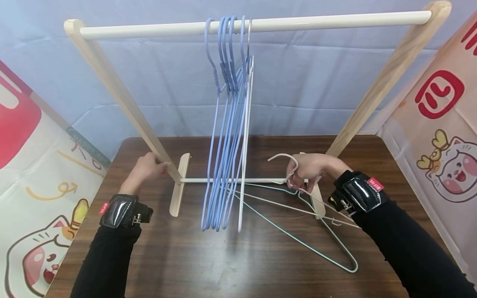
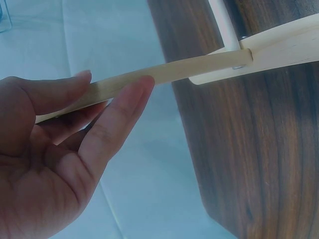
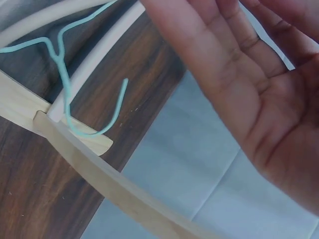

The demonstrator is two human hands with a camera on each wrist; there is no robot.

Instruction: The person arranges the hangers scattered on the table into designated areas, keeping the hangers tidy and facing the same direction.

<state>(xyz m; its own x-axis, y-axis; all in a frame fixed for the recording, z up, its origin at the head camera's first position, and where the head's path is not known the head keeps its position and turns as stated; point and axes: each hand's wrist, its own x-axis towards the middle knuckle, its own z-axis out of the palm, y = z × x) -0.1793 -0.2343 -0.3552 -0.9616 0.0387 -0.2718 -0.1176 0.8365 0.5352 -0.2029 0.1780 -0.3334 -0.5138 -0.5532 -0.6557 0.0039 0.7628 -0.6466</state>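
Observation:
My left hand [image 1: 146,169] grips the left wooden post [image 1: 123,97] of a clothes rack low down; the left wrist view shows thumb and fingers on either side of the post [image 2: 172,72]. Near the foot of the right post [image 1: 387,78], my right hand [image 1: 307,167] pinches a beige hanger [image 1: 286,155] below its hook. Beneath it lies a mint-green hanger [image 1: 355,265], whose hook [image 3: 89,134] passes by the rack's lower bar [image 3: 94,64]. The fingertips of the right hand [image 3: 239,84] are cut off in the right wrist view.
Several blue hangers [image 1: 220,165] and a white hanger [image 1: 244,157] hang together near the middle of the white top rail [image 1: 335,21]. The rack stands on a dark wooden table [image 1: 186,256]. Behind is a pale blue cloth [image 1: 298,82]; printed cloths flank both sides.

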